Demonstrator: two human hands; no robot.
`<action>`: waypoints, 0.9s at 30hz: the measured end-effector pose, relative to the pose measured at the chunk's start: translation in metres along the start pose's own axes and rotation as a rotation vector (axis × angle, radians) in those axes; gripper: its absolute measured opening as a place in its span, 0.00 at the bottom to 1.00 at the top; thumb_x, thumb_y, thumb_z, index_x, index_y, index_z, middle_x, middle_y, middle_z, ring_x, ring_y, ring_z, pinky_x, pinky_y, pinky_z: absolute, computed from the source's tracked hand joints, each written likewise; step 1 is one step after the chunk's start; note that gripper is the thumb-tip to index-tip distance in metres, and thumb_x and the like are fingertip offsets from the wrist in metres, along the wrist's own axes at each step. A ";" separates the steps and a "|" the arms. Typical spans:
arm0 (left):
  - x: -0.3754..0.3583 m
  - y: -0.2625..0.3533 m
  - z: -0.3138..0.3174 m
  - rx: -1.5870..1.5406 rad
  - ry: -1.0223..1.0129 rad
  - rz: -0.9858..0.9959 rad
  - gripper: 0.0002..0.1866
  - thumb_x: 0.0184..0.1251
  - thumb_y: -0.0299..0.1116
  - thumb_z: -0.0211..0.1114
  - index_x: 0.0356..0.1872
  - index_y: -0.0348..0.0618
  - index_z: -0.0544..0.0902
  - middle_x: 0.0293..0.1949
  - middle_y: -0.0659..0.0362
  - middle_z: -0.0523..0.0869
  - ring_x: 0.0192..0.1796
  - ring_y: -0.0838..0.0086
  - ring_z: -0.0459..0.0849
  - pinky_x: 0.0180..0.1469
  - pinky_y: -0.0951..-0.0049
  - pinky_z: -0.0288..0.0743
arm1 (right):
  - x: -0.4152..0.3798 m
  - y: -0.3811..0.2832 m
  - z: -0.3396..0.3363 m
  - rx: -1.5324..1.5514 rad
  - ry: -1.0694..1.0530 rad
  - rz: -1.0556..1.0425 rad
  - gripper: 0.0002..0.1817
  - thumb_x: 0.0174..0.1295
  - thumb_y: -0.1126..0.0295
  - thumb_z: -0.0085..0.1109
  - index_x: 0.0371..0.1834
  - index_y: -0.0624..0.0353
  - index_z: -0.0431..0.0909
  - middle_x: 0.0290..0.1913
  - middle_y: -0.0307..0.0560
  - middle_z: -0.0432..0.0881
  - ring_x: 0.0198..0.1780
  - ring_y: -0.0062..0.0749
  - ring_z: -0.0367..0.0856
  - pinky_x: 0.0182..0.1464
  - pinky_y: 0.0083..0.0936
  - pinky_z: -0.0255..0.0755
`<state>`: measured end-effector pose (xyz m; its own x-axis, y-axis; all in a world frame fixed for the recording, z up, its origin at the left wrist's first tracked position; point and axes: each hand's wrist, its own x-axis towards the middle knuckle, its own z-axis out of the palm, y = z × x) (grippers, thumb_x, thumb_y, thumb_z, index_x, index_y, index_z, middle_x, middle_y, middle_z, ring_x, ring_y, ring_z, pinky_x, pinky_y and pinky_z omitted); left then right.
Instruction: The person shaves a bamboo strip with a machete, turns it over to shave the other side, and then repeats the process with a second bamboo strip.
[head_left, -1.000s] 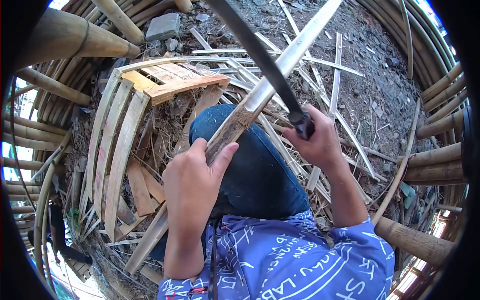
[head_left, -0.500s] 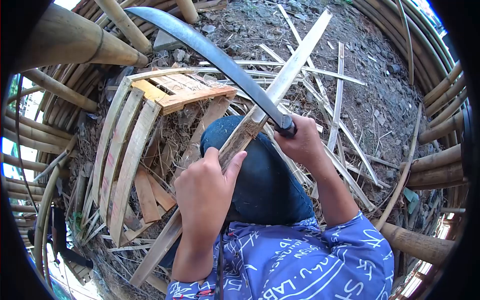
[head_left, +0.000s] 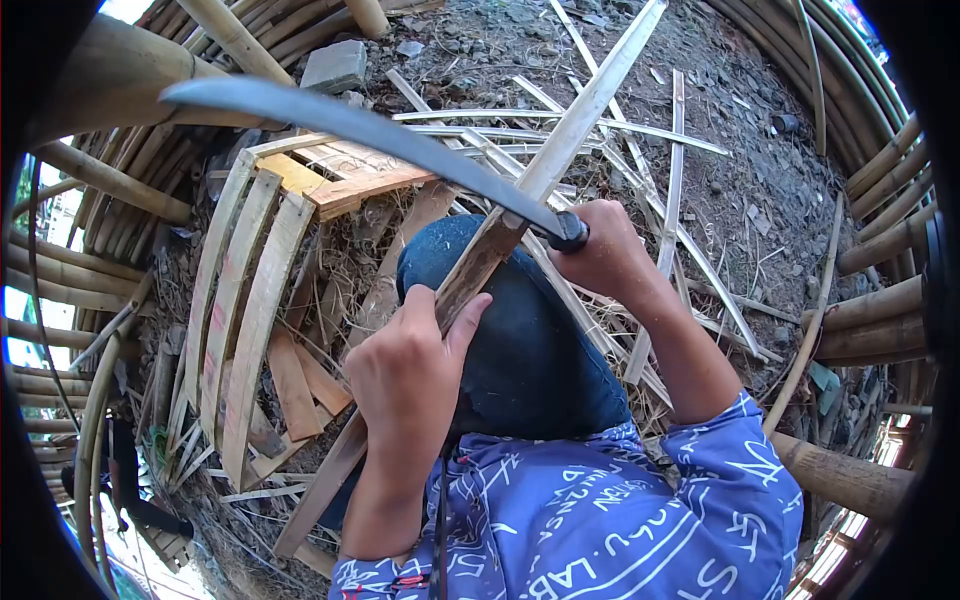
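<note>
A long bamboo strip [head_left: 572, 128] slants from the lower left to the upper right across my raised knee. Its far part is pale and scraped, while the part nearer me is brown and rough. My left hand [head_left: 408, 345] is wrapped round the brown part, thumb along the top. In my right hand [head_left: 604, 250] is the dark handle of a machete [head_left: 385, 140]. The curved blade points to the upper left and crosses over the strip, its base right at the line between scraped and brown surface. The fingers of my right hand are closed round the handle.
A wooden crate [head_left: 262, 325] of slats lies at the left of my knee. Thin split strips [head_left: 672, 190] are strewn over the stony ground ahead. A concrete block [head_left: 335, 67] sits at the back. Stacked bamboo poles [head_left: 880, 315] line both sides.
The machete blade has swung down and toward me, its tip lower and further left. My right hand has shifted slightly nearer. The bamboo strip has tilted a little; my left hand keeps its hold.
</note>
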<state>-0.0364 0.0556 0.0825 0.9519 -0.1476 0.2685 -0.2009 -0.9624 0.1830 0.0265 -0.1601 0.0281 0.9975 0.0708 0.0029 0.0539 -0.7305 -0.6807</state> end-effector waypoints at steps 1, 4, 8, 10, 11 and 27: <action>0.000 0.000 0.000 0.001 -0.018 0.010 0.23 0.64 0.54 0.64 0.23 0.44 0.74 0.14 0.55 0.79 0.18 0.59 0.81 0.20 0.64 0.72 | 0.000 -0.002 -0.003 0.019 -0.040 0.000 0.08 0.43 0.70 0.62 0.19 0.66 0.80 0.18 0.61 0.78 0.25 0.56 0.81 0.33 0.40 0.76; -0.002 0.001 -0.002 0.019 -0.035 0.011 0.22 0.65 0.53 0.63 0.23 0.45 0.73 0.14 0.56 0.79 0.18 0.61 0.81 0.20 0.65 0.73 | 0.004 0.000 -0.008 -0.017 -0.036 0.004 0.08 0.43 0.70 0.61 0.19 0.66 0.80 0.18 0.61 0.77 0.26 0.57 0.80 0.33 0.40 0.75; 0.001 0.001 -0.004 0.041 -0.024 0.028 0.22 0.66 0.52 0.63 0.23 0.46 0.72 0.15 0.58 0.79 0.18 0.63 0.82 0.20 0.66 0.73 | 0.013 0.019 -0.005 -0.120 0.041 -0.076 0.08 0.42 0.71 0.62 0.18 0.65 0.78 0.19 0.60 0.77 0.24 0.55 0.78 0.31 0.39 0.74; 0.000 0.000 -0.004 0.026 -0.014 0.023 0.22 0.66 0.52 0.63 0.23 0.46 0.72 0.15 0.58 0.79 0.18 0.62 0.81 0.20 0.66 0.73 | 0.016 0.017 -0.009 -0.141 0.031 -0.081 0.08 0.41 0.69 0.62 0.19 0.63 0.79 0.21 0.62 0.78 0.29 0.59 0.80 0.37 0.43 0.77; -0.001 -0.001 -0.004 0.017 -0.011 0.023 0.21 0.66 0.52 0.63 0.23 0.46 0.72 0.15 0.57 0.79 0.18 0.62 0.81 0.20 0.66 0.73 | 0.018 0.019 -0.007 -0.143 0.048 -0.103 0.07 0.42 0.69 0.62 0.18 0.62 0.79 0.22 0.61 0.79 0.29 0.58 0.81 0.36 0.43 0.77; -0.002 -0.013 -0.015 -0.031 -0.071 0.029 0.22 0.65 0.51 0.64 0.23 0.45 0.71 0.15 0.57 0.79 0.18 0.62 0.81 0.19 0.66 0.71 | 0.030 0.060 -0.021 -0.280 0.099 -0.200 0.06 0.40 0.68 0.62 0.17 0.58 0.77 0.20 0.57 0.79 0.26 0.54 0.81 0.33 0.40 0.77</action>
<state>-0.0393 0.0715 0.0938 0.9594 -0.1918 0.2068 -0.2343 -0.9501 0.2060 0.0610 -0.2157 0.0028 0.9647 0.1754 0.1963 0.2457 -0.8674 -0.4327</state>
